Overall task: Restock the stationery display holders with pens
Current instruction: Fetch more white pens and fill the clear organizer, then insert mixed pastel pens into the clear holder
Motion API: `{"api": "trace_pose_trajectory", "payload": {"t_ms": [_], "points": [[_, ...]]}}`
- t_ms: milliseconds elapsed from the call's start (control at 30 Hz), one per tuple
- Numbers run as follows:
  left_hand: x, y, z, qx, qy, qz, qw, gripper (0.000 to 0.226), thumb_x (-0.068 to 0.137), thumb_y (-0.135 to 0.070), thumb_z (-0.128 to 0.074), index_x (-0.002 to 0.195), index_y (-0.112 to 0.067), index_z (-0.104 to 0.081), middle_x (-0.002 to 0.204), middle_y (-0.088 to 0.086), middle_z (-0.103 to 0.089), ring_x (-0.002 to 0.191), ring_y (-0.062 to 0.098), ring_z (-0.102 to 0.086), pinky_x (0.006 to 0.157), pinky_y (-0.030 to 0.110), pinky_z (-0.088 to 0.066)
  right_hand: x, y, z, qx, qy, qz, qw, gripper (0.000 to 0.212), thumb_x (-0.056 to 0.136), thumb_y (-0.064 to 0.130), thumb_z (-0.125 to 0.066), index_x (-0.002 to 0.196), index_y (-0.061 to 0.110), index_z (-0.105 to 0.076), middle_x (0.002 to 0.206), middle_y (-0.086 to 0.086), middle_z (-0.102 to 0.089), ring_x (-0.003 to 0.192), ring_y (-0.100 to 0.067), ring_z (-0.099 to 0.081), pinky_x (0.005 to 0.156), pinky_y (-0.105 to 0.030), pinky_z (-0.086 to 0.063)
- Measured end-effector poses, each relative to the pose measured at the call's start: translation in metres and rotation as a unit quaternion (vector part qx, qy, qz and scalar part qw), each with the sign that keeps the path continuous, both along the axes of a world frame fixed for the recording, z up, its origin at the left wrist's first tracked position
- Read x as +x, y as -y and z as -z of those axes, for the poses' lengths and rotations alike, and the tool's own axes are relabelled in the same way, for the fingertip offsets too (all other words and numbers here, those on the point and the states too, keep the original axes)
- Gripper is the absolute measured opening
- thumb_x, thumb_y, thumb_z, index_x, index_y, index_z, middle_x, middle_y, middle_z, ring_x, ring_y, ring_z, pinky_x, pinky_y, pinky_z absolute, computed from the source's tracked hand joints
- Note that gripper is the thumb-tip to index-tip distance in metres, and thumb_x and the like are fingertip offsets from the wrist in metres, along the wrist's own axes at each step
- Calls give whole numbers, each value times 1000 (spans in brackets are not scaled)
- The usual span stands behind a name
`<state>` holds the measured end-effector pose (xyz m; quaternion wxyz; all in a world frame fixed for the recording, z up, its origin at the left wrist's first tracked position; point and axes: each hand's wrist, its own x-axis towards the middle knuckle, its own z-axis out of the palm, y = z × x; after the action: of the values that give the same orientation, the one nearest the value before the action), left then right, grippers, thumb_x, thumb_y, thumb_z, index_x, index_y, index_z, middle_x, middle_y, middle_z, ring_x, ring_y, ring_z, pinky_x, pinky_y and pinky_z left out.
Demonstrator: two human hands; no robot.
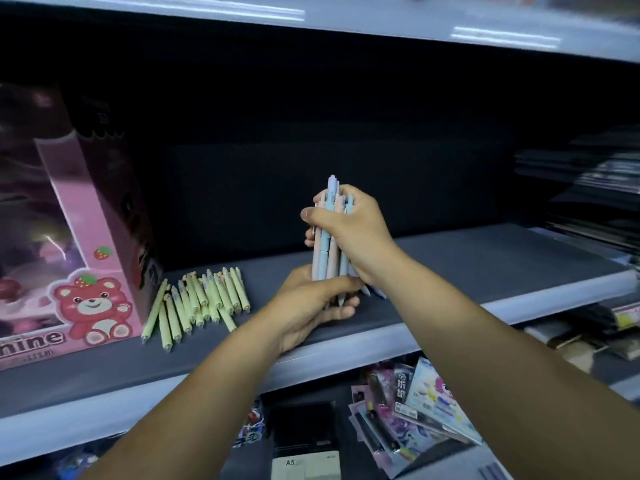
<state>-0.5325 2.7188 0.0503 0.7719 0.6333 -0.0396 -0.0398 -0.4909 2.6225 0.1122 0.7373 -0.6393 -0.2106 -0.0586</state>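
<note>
A: Hands?
B: Both on one bundle of pastel pens (327,247): blue, pink, lavender, held upright. Right hand (353,237) wraps the upper half, thumb across the near side, fingers curled round the far side. Left hand (308,303) grips the bottom end, thumb on top, fingers cupped beneath the tips.
A: Where's the bundle?
B: Above the shelf (467,265), roughly mid-length, close to its front edge. Can't tell if the tips touch the surface; the left hand hides them. A few pen ends splay out low, under the heel of the right hand.
A: Other pens?
B: Loose pile of green pens (197,301) lying flat on the shelf, toward its left end, running from mid-depth to near the front edge. It sits just beside the pink toy box (86,237) with the bear print, which stands at the left end.
A: Rest?
B: Right end of the shelf: dark stack (595,188), too blurred to read. Below the front edge: a black notebook (304,427) with an A5 label, and colourful packets (426,403) fanned just beside it.
</note>
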Motion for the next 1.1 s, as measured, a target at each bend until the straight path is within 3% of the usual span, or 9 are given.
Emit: {"api": "trace_pose_trajectory", "payload": {"t_ms": [167, 367, 433, 533, 567, 667, 833, 1033, 1100], "points": [[-4, -4, 7, 4, 28, 3, 1000, 20, 87, 2, -77, 105, -5, -71, 83, 8, -75, 73, 17, -66, 56, 20, -56, -10, -4, 6, -3, -4, 14, 1000, 23, 85, 4, -78, 101, 5, -62, 73, -6, -67, 67, -25, -69, 74, -44, -64], [-4, -5, 11, 14, 43, -1, 999, 22, 84, 1, -78, 102, -6, -66, 78, 8, -66, 57, 15, -52, 39, 21, -34, -18, -7, 8, -47, 6, 17, 999, 37, 84, 7, -81, 111, -2, -57, 78, -9, -67, 69, -25, -70, 73, -41, -64], [-3, -7, 12, 14, 47, -3, 999, 20, 85, 1, -75, 100, -8, -65, 77, 9, -64, 55, 15, -49, 38, 21, -30, -20, -8, 9, -45, 24, 15, 999, 44, 83, 8, -82, 119, 9, -57, 85, -9, -68, 69, -25, -71, 73, -41, -64], [-1, -8, 14, 4, 51, -8, 999, 17, 86, 6, -70, 95, -8, -65, 76, 10, -63, 55, 15, -47, 39, 21, -30, -14, -7, 9, -75, 121, 62, 988, 67, 81, 17, -85, 133, 42, -50, 100, -7, -68, 81, -26, -75, 81, -43, -62], [-1, -9, 15, 1, 51, -10, 999, 18, 86, 7, -70, 94, -8, -65, 76, 12, -62, 55, 16, -47, 39, 22, -30, -13, -6, 8, -88, 154, 80, 981, 66, 81, 20, -85, 132, 45, -51, 99, -4, -68, 85, -25, -74, 85, -43, -61], [0, -9, 17, -9, 57, -2, 998, 18, 84, 6, -75, 93, -7, -66, 80, 14, -60, 57, 17, -47, 39, 22, -31, -12, -5, 6, -129, 193, 97, 968, 32, 84, 24, -83, 112, 32, -69, 99, 4, -69, 91, -18, -71, 88, -45, -59], [1, -9, 18, -7, 60, -9, 998, 17, 85, 10, -69, 96, -2, -63, 82, 17, -59, 54, 16, -44, 36, 19, -25, -12, 0, 9, -149, 175, 87, 969, 29, 85, 23, -82, 112, 27, -72, 99, 8, -73, 93, -13, -71, 91, -41, -58], [0, -9, 18, -1, 55, -28, 998, 20, 87, 12, -61, 92, -7, -55, 75, 13, -50, 49, 13, -40, 33, 16, -23, -8, -2, 15, -85, 71, 80, 991, 67, 66, 44, -89, 124, 36, -55, 109, -3, -72, 96, -21, -75, 92, -45, -59], [0, -8, 18, -2, 55, -32, 998, 21, 86, 12, -60, 90, -8, -53, 71, 10, -49, 48, 12, -40, 34, 16, -23, -8, -3, 19, -40, 15, 25, 999, 71, 69, 34, -91, 128, 31, -52, 108, -9, -75, 95, -28, -76, 92, -50, -60]]}}
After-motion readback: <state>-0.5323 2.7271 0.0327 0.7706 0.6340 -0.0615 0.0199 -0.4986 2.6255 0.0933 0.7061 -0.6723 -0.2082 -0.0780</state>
